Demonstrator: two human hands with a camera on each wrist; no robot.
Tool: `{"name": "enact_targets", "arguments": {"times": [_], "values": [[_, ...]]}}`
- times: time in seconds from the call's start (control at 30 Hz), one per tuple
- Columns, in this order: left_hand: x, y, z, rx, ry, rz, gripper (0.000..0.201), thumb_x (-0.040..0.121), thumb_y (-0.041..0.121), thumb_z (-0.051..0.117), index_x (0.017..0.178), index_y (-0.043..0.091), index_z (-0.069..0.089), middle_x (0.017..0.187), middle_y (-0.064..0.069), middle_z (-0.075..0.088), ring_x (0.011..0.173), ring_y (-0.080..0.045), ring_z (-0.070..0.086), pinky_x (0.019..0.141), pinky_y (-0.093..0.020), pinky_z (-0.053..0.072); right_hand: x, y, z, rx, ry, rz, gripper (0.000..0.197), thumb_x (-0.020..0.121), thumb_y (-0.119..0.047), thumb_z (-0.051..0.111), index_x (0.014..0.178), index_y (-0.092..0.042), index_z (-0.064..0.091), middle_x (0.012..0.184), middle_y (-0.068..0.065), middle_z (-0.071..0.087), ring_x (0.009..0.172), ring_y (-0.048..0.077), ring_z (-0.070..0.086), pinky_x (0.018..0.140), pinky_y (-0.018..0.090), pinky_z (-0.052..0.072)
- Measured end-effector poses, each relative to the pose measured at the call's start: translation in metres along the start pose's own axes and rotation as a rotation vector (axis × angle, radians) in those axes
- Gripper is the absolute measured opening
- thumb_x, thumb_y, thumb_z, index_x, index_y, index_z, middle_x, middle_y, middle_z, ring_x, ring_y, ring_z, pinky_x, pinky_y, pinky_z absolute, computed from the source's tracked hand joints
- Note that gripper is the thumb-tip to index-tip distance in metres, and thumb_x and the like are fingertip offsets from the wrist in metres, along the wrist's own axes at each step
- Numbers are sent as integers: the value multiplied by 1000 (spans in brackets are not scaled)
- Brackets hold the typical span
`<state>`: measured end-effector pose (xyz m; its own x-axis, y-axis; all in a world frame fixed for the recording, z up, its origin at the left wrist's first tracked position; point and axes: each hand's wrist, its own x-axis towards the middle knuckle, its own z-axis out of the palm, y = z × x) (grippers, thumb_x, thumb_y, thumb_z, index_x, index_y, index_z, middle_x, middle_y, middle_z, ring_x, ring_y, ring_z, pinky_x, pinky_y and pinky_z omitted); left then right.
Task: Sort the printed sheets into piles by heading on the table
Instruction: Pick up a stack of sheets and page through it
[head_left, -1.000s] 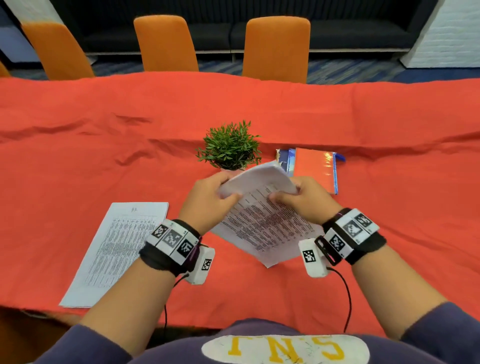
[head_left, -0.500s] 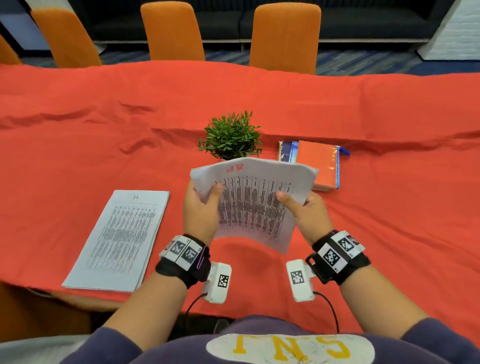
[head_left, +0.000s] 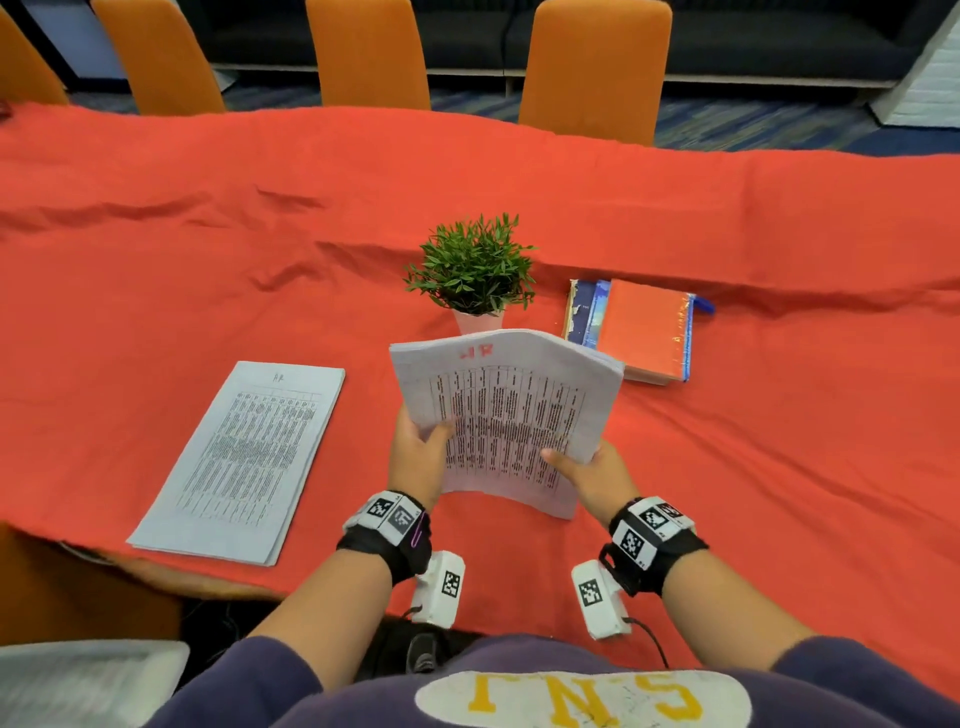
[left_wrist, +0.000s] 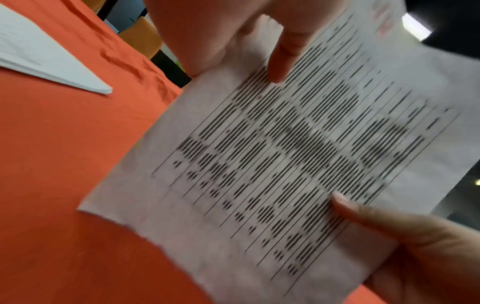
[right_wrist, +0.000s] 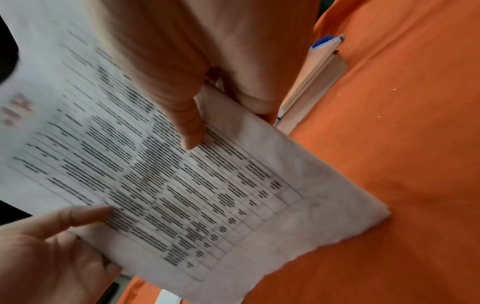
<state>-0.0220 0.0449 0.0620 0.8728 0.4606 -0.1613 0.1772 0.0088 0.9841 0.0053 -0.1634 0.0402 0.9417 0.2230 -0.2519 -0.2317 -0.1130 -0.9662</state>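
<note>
I hold a stack of printed sheets (head_left: 506, 415) up above the red tablecloth, tilted toward me, with a red heading at its top and a printed table below. My left hand (head_left: 418, 457) grips its left edge, thumb on the front (left_wrist: 281, 61). My right hand (head_left: 597, 475) grips its lower right edge, thumb on the print (right_wrist: 188, 125). The same stack fills the left wrist view (left_wrist: 298, 164) and the right wrist view (right_wrist: 194, 185). A flat pile of printed sheets (head_left: 244, 457) with a dark heading lies on the cloth to the left.
A small potted plant (head_left: 475, 270) stands just behind the held stack. Books with an orange cover (head_left: 641, 330) lie to its right. The red tablecloth (head_left: 779, 441) has folds. Several orange chairs (head_left: 595, 67) line the far side. The table's near edge (head_left: 171, 577) shows at lower left.
The held stack went from bent over and lying low to upright and facing me, its heading now showing. Both hands shifted to its side edges. My view moved closer.
</note>
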Motion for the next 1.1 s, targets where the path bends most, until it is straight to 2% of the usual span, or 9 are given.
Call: {"name": "enact_targets", "arguments": {"times": [0.1,0.23,0.37,0.47,0.5,0.57,0.7,0.87,1.1], "values": [[2,-23,-1,134,-75,-57,32,90,-1,51,119,13,48,102,3,63,91,-10,61,67,-10,46,4,12,1,-15,35,64,21,88,-3,63,106,-15,65,105,3,70,87,2,65,84,23,54],[13,-28,-8,200,-140,-114,21,94,9,51,114,16,47,103,1,62,96,-17,58,70,-18,42,14,18,5,-2,91,101,25,88,-2,62,112,-8,64,105,4,69,95,17,67,72,14,55],[36,-18,-33,210,-99,-116,18,94,8,50,111,15,48,104,-4,62,92,-18,59,77,-29,45,26,-1,35,11,93,84,24,91,-3,59,113,-9,62,104,3,68,87,8,65,67,12,54],[61,-12,-70,239,-19,-129,21,87,8,51,108,11,51,101,-9,65,90,-28,62,78,-37,52,44,-10,78,-15,120,68,15,92,-11,55,103,-20,60,105,2,68,95,19,66,84,32,56],[69,-11,-87,250,3,-133,24,85,8,51,108,11,52,97,-9,64,85,-28,62,73,-38,53,49,-13,96,-26,135,83,13,92,-14,53,99,-23,58,106,4,67,98,23,65,89,41,53],[84,-4,-125,271,27,-148,24,86,6,48,109,11,51,88,-6,61,71,-23,58,59,-30,48,58,-15,135,-25,139,128,8,93,-16,47,95,-22,52,104,8,64,97,27,62,89,45,50],[118,7,-207,370,38,-137,21,90,3,42,108,10,48,83,0,56,66,-15,50,53,-25,39,72,-25,220,-85,73,153,10,92,-12,43,99,-10,51,98,13,60,86,23,56,80,42,48],[163,-5,-301,492,94,-185,25,91,5,37,113,8,48,93,-11,53,72,-22,46,54,-28,33,85,-27,303,-218,-53,199,17,90,-4,52,74,-10,52,67,5,55,54,16,49,44,22,40],[177,-43,-360,600,26,-312,18,91,0,37,104,10,44,86,-5,54,65,-15,47,50,-28,32,93,-3,364,-378,-117,324,15,90,-6,61,77,-10,52,64,4,57,50,16,52,46,23,43]]}}
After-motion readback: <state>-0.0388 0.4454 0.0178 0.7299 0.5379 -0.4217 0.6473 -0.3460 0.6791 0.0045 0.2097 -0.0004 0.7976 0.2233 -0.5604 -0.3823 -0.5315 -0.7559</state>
